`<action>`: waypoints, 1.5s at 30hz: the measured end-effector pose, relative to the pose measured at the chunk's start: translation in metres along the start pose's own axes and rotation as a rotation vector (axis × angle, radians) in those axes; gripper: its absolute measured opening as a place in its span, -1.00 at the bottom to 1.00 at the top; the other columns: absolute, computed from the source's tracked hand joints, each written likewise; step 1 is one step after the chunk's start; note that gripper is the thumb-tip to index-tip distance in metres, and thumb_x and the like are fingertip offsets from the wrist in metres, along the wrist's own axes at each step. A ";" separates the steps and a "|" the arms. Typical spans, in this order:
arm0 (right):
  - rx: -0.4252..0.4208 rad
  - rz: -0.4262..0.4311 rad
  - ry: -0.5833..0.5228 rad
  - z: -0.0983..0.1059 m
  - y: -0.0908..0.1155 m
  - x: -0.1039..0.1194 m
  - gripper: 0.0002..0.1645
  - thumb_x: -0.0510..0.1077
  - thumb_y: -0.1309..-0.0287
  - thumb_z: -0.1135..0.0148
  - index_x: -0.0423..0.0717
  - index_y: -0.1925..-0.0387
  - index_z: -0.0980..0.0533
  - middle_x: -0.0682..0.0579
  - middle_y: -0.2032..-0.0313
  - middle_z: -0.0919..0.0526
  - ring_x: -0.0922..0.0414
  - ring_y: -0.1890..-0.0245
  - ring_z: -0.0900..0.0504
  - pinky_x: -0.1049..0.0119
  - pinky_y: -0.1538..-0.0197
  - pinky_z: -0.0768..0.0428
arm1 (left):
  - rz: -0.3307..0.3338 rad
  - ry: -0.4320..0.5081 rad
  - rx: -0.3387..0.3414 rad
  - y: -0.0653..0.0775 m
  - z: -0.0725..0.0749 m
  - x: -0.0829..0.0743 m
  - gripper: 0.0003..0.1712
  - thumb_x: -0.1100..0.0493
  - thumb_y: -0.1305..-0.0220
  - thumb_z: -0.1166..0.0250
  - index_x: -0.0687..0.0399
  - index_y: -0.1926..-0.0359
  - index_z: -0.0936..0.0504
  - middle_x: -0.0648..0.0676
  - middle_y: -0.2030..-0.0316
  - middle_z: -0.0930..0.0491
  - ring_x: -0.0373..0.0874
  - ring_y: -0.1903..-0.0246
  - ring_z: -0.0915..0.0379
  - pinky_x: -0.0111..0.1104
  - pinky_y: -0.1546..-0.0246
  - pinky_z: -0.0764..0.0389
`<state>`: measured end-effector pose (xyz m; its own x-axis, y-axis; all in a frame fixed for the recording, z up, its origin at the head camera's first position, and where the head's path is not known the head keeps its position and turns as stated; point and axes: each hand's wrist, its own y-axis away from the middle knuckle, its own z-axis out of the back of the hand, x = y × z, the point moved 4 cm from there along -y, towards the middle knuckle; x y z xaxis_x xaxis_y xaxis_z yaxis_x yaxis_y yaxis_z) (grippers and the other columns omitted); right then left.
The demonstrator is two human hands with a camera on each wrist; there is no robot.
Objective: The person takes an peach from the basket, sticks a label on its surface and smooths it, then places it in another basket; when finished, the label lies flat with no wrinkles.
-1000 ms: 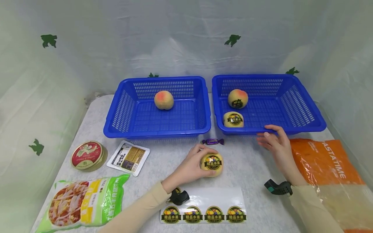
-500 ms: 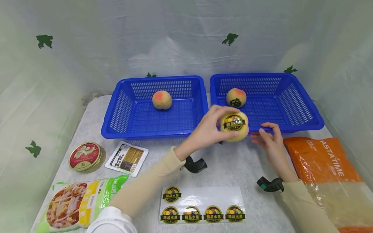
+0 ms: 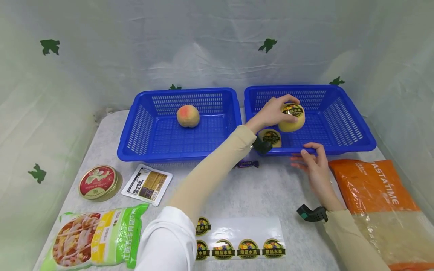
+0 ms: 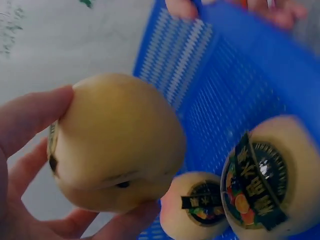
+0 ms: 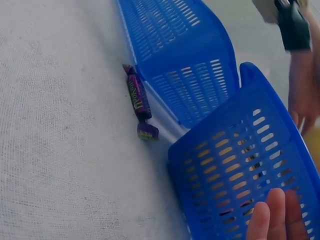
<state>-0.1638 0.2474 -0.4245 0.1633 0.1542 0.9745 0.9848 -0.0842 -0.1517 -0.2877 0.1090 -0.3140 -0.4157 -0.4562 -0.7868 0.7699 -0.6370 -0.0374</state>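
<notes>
My left hand (image 3: 272,111) holds a peach (image 3: 292,125) bearing a round fruit sticker over the right blue basket (image 3: 354,130). In the left wrist view, thumb and fingers wrap around this peach (image 4: 120,135). Below it in that basket are two stickered peaches; the nearer peach (image 3: 274,135) shows in the head view, while the farther peach (image 4: 187,220) shows only from the left wrist. My right hand (image 3: 320,171) grips the front rim of the basket, its fingers along the outer wall (image 5: 225,165). A sheet of fruit stickers (image 3: 244,227) lies at the front, partly covered by the left sleeve.
Left of it stands another blue basket (image 3: 127,145) with one peach (image 3: 188,116). A purple wrapped candy (image 3: 247,164) lies before the baskets. On the left are a round tin (image 3: 98,182), a flat packet (image 3: 147,184) and a green food bag (image 3: 95,237); an orange bag (image 3: 383,188) is right.
My left hand has carried the stickered peach from above the table by the sticker sheet up and right, over the right basket. The right hand stays at the rim.
</notes>
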 end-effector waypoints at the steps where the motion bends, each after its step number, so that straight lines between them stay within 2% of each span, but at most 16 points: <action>1: -0.004 0.003 -0.012 0.001 0.000 -0.001 -0.74 -0.16 -0.29 0.04 -0.10 0.03 -0.22 -0.12 0.25 -0.61 0.06 0.30 -0.61 0.23 0.28 -0.59 | 0.013 -0.026 0.019 -0.005 -0.003 0.001 -0.45 0.06 -0.11 -0.29 -0.11 -0.15 -0.38 -0.07 -0.05 -0.39 -0.17 -0.07 -0.14 -0.43 0.06 -0.25; 5: -0.011 0.000 -0.007 0.000 0.000 -0.002 -0.76 -0.17 -0.28 0.03 -0.08 0.04 -0.23 -0.14 0.25 -0.61 0.06 0.32 -0.62 0.24 0.30 -0.59 | 0.062 -0.091 0.102 -0.016 -0.016 0.004 -0.50 0.09 -0.16 -0.24 -0.14 -0.15 -0.39 -0.09 -0.12 -0.36 -0.13 -0.19 -0.01 -0.42 -0.03 -0.20; 8: -0.015 0.005 -0.028 -0.001 0.001 0.000 -0.77 -0.20 -0.28 0.04 -0.09 0.05 -0.23 -0.15 0.29 -0.60 0.06 0.35 -0.62 0.23 0.32 -0.60 | 0.055 -0.102 0.153 -0.019 -0.028 0.005 -0.49 0.15 -0.18 -0.23 -0.06 -0.17 -0.38 -0.06 -0.14 -0.35 -0.13 -0.20 0.00 -0.46 -0.05 -0.20; 12: -0.027 -0.008 -0.055 -0.003 0.001 0.004 -0.78 -0.24 -0.29 0.06 -0.11 0.05 -0.22 -0.14 0.32 -0.59 0.04 0.36 -0.62 0.23 0.32 -0.60 | 0.062 -0.135 0.162 -0.019 -0.040 0.004 -0.50 0.15 -0.16 -0.25 -0.03 -0.16 -0.40 -0.04 -0.11 -0.37 -0.14 -0.14 -0.09 -0.49 0.02 -0.27; 18: -0.015 0.003 -0.056 -0.004 0.001 0.004 -0.78 -0.26 -0.29 0.08 -0.12 0.04 -0.20 -0.13 0.32 -0.59 0.02 0.38 -0.61 0.25 0.32 -0.60 | 0.195 -0.235 0.142 -0.013 -0.057 0.008 -0.54 0.13 -0.11 -0.29 -0.20 -0.08 -0.47 -0.10 -0.05 -0.39 -0.20 -0.06 -0.18 -0.37 0.03 -0.32; 20: -0.010 0.011 -0.056 -0.004 0.000 0.003 -0.77 -0.24 -0.29 0.06 -0.11 0.04 -0.21 -0.15 0.30 -0.59 0.02 0.38 -0.62 0.25 0.32 -0.60 | 0.251 -0.278 0.155 -0.010 -0.061 0.013 -0.54 0.14 -0.12 -0.28 -0.26 -0.07 -0.48 -0.15 -0.06 -0.39 -0.24 -0.06 -0.21 -0.26 -0.08 -0.24; 23: -0.026 0.001 -0.032 -0.004 0.000 0.001 -0.75 -0.21 -0.28 0.04 -0.11 0.03 -0.22 -0.18 0.30 -0.58 -0.01 0.39 -0.61 0.25 0.32 -0.60 | 0.311 -0.339 0.189 -0.008 -0.063 0.016 -0.52 0.18 -0.14 -0.24 -0.35 -0.09 -0.47 -0.22 -0.11 -0.36 -0.28 -0.12 -0.18 -0.06 -0.20 -0.01; 26: -0.046 0.003 -0.033 -0.002 0.000 0.000 -0.74 -0.20 -0.27 0.03 -0.12 0.02 -0.23 -0.22 0.29 -0.56 -0.01 0.38 -0.61 0.24 0.34 -0.60 | 0.308 -0.367 0.233 -0.008 -0.062 0.017 -0.47 0.16 -0.19 -0.18 -0.41 -0.16 -0.39 -0.24 -0.17 -0.29 -0.29 -0.18 -0.11 0.01 -0.22 0.13; 28: -0.057 0.001 -0.023 -0.002 0.001 0.001 -0.73 -0.19 -0.27 0.02 -0.11 0.02 -0.24 -0.20 0.29 -0.57 0.00 0.39 -0.61 0.24 0.34 -0.60 | 0.272 -0.343 0.253 -0.008 -0.061 0.017 -0.46 0.15 -0.23 -0.14 -0.39 -0.21 -0.33 -0.20 -0.19 -0.28 -0.27 -0.09 -0.23 -0.11 -0.20 -0.04; 30: -0.059 0.003 -0.015 0.000 0.001 0.000 -0.73 -0.18 -0.27 0.01 -0.10 0.03 -0.24 -0.17 0.29 -0.59 0.02 0.39 -0.61 0.23 0.34 -0.60 | 0.213 -0.295 0.253 -0.006 -0.056 0.015 -0.46 0.14 -0.26 -0.12 -0.30 -0.25 -0.29 -0.16 -0.20 -0.28 -0.26 -0.07 -0.27 -0.28 -0.14 -0.18; 33: -0.049 0.004 -0.010 0.004 0.000 -0.005 -0.70 -0.15 -0.25 -0.02 -0.10 0.02 -0.25 -0.13 0.29 -0.61 0.01 0.39 -0.61 0.23 0.34 -0.60 | 0.102 -0.169 0.206 0.001 -0.042 0.011 -0.48 0.16 -0.27 -0.11 -0.12 -0.26 -0.29 -0.06 -0.17 -0.32 -0.24 -0.01 -0.32 -0.46 0.04 -0.33; 35: -0.030 0.013 -0.006 0.008 -0.002 -0.012 -0.65 -0.12 -0.24 -0.04 -0.10 -0.01 -0.24 -0.14 0.27 -0.61 -0.01 0.38 -0.61 0.23 0.33 -0.60 | 0.033 -0.095 0.154 0.011 -0.028 0.007 -0.50 0.17 -0.27 -0.11 -0.04 -0.24 -0.30 0.00 -0.17 -0.31 -0.24 -0.12 -0.23 -0.48 0.01 -0.32; 37: -0.024 0.024 -0.011 0.014 -0.004 -0.020 -0.60 -0.07 -0.22 -0.07 -0.11 -0.03 -0.24 -0.18 0.24 -0.60 -0.03 0.38 -0.61 0.21 0.33 -0.60 | -0.013 -0.005 0.103 0.023 -0.013 0.003 -0.51 0.17 -0.28 -0.10 -0.02 -0.23 -0.32 0.02 -0.16 -0.31 -0.24 -0.12 -0.21 -0.46 -0.01 -0.31; 40: -0.021 0.037 0.010 0.021 -0.007 -0.029 -0.52 -0.01 -0.20 -0.09 -0.11 -0.06 -0.22 -0.21 0.22 -0.59 -0.02 0.37 -0.61 0.19 0.33 -0.60 | -0.072 0.130 0.032 0.047 0.010 -0.002 -0.54 0.16 -0.29 -0.09 0.00 -0.21 -0.33 0.02 -0.15 -0.32 -0.24 -0.11 -0.22 -0.45 -0.03 -0.30; 42: -0.025 0.036 0.009 0.022 -0.008 -0.030 -0.53 -0.01 -0.21 -0.08 -0.11 -0.06 -0.23 -0.20 0.22 -0.59 -0.01 0.37 -0.61 0.18 0.34 -0.60 | -0.076 0.230 0.000 0.070 0.025 -0.008 -0.54 0.17 -0.29 -0.08 0.03 -0.21 -0.32 0.02 -0.13 -0.34 -0.24 -0.10 -0.24 -0.43 -0.04 -0.30; 45: -0.008 0.011 0.002 0.016 -0.005 -0.020 -0.60 -0.06 -0.23 -0.05 -0.12 -0.03 -0.23 -0.15 0.24 -0.60 0.03 0.37 -0.61 0.21 0.32 -0.60 | -0.060 0.334 -0.051 0.109 0.045 -0.014 -0.52 0.19 -0.30 -0.07 0.07 -0.23 -0.29 0.06 -0.10 -0.37 -0.19 -0.07 -0.27 -0.39 -0.01 -0.34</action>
<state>-0.1710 0.2606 -0.4455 0.1743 0.1511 0.9730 0.9824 -0.0934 -0.1615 -0.2196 0.0178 -0.2797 -0.2858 -0.1847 -0.9403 0.7759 -0.6205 -0.1139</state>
